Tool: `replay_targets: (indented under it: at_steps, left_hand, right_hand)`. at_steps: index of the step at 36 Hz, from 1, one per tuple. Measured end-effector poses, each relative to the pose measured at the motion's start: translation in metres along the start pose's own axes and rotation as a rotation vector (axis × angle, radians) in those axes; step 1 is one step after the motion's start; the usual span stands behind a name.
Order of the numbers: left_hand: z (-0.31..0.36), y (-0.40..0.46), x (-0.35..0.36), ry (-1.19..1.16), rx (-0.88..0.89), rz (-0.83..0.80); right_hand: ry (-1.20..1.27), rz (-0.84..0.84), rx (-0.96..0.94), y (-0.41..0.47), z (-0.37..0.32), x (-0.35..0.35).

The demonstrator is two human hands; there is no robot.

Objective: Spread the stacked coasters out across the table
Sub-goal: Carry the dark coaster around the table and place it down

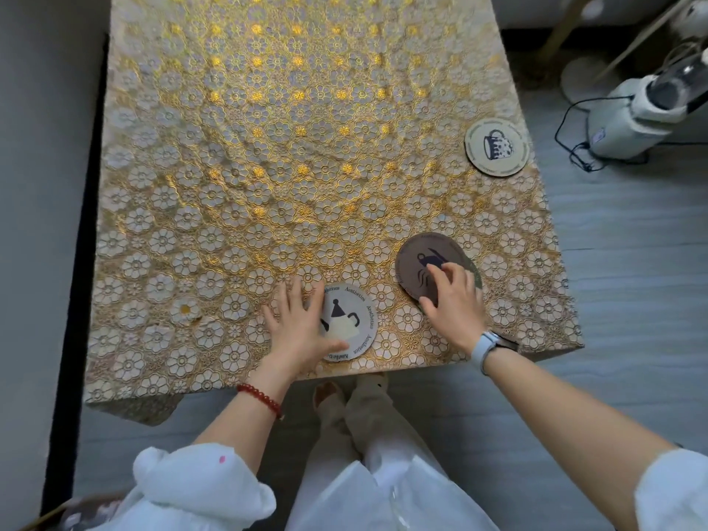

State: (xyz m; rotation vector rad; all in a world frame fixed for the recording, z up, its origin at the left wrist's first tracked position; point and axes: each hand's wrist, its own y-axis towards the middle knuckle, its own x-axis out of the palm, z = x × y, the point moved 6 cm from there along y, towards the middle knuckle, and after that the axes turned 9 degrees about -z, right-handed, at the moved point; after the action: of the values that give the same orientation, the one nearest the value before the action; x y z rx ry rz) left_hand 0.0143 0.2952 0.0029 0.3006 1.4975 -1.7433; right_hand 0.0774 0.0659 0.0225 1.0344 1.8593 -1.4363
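A grey-white round coaster [354,320] with a teapot drawing lies near the table's front edge. My left hand [302,327] rests flat on its left part, fingers spread. To the right is a small stack of coasters, a brown coaster [421,262] with a dark kettle drawing on top and a greenish one [476,275] peeking out beneath. My right hand [454,297] presses on the brown coaster with fingertips and thumb at its edge. A beige coaster [497,146] with a mug drawing lies alone by the right edge of the table.
The table wears a gold floral lace cloth [268,166]. A white appliance [636,116] with a black cord stands on the floor to the right. A grey wall or sofa side [38,224] runs along the left. My feet [350,392] are under the front edge.
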Motion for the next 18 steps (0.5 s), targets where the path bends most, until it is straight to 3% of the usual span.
replay_targets:
  at_steps: [6,18]
  left_hand:
    - [0.034,0.001,0.017,0.139,0.071,-0.006]
    - [0.043,0.004,0.02,0.187,0.064,-0.019]
  right_hand:
    - [-0.044,-0.096,0.023,0.005,0.003,0.017]
    - [0.088,0.008,0.082,0.023,0.012,-0.005]
